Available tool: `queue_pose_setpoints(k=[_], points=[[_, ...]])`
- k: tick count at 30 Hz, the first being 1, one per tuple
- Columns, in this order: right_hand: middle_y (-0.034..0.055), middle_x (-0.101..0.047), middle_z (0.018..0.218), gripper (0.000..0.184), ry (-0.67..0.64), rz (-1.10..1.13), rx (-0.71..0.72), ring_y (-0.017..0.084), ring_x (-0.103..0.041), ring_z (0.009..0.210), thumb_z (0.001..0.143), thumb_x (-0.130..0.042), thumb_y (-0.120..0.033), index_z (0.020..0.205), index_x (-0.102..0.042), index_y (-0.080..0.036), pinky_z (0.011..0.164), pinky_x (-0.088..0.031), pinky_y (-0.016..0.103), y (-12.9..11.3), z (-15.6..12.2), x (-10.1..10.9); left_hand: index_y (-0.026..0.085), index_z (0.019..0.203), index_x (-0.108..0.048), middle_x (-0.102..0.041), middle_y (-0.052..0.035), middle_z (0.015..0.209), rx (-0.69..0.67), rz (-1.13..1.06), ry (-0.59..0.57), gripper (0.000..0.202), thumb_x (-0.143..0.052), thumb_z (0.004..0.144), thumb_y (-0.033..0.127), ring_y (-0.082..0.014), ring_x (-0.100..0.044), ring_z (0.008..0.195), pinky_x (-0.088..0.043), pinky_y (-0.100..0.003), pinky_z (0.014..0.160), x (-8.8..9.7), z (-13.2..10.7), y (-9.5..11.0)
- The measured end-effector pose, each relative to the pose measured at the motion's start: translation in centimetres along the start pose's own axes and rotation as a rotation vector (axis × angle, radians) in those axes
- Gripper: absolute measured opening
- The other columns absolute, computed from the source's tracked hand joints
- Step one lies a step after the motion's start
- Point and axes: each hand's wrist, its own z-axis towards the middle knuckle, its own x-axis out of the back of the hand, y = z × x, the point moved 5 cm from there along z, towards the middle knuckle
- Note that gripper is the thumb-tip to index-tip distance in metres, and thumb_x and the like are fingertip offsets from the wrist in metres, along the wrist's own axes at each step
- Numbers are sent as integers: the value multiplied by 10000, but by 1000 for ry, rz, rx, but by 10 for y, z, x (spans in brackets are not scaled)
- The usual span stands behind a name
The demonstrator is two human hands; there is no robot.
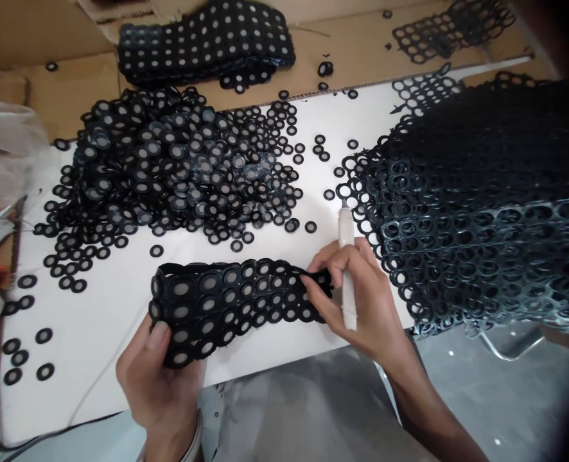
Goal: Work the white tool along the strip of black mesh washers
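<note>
Between my hands is a black rubber sheet (230, 294) with rows of round pieces joined in it, grey in the centre. My left hand (162, 378) grips its left end, thumb on top and fingers underneath. At the other end, my right hand (356, 289) pinches the sheet's upper edge between thumb and fingertips. A white pen (347, 269) is also held in my right hand, standing roughly upright with its grey tip pointing away from me. The sheet is curled and lifted in front of my body.
A large heap of loose black rings (169, 160) with grey centres lies beyond the sheet on the white board (96, 321). Stacked black perforated webs (481, 224) fill the right side. Folded uncut sheets (207, 38) rest on cardboard at the back. A plastic bag (0, 147) is at left.
</note>
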Motion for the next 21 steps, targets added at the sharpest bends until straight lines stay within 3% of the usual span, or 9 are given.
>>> queue_pose_setpoints(k=[4, 7, 11, 14, 16, 21], points=[[-12, -775, 1120, 423, 27, 321, -148, 199, -731, 964, 1010, -819, -93, 983, -445, -289, 879, -585, 380, 2, -13, 1, 223, 755, -742, -592, 10, 774, 10, -83, 82, 228, -850, 793, 419, -147, -544, 752, -510, -198, 602, 7, 6, -5], [4, -835, 1150, 457, 30, 558, -241, 193, -767, 992, 1002, -894, -123, 948, -470, -286, 897, -622, 350, 5, -17, 5, 229, 897, -824, -705, -3, 917, 17, -113, 126, 228, -868, 790, 425, -164, -637, 886, -582, -193, 721, 7, 8, -6], [23, -886, 1142, 486, -48, 836, -373, 190, -799, 940, 981, -945, -146, 879, -488, -274, 793, -633, 317, 12, -18, 12, 207, 975, -844, -746, -11, 973, 8, -98, 160, 254, -917, 815, 390, -170, -679, 959, -590, -199, 803, -2, 6, -4], [5, -886, 1076, 522, -84, 977, -436, 158, -765, 792, 912, -993, -123, 851, -495, -267, 648, -604, 266, 15, -18, 13, 215, 989, -840, -745, -2, 1009, -46, -50, 160, 247, -919, 838, 394, -176, -684, 1022, -594, -209, 849, -7, 4, -1], [-16, -884, 1042, 546, -99, 1067, -462, 136, -747, 735, 857, -1015, -84, 852, -500, -265, 599, -595, 232, 13, -19, 9, 218, 966, -823, -720, 10, 967, -63, 12, 135, 227, -911, 872, 405, -167, -661, 972, -577, -216, 834, -8, 5, -2], [-10, -915, 1024, 616, -151, 1241, -460, 167, -829, 739, 774, -1058, -52, 823, -485, -272, 651, -685, 260, -6, -14, -21, 204, 824, -727, -570, 48, 782, -90, 220, 32, 350, -922, 915, 480, -124, -482, 761, -408, -220, 663, -2, 3, -8]])
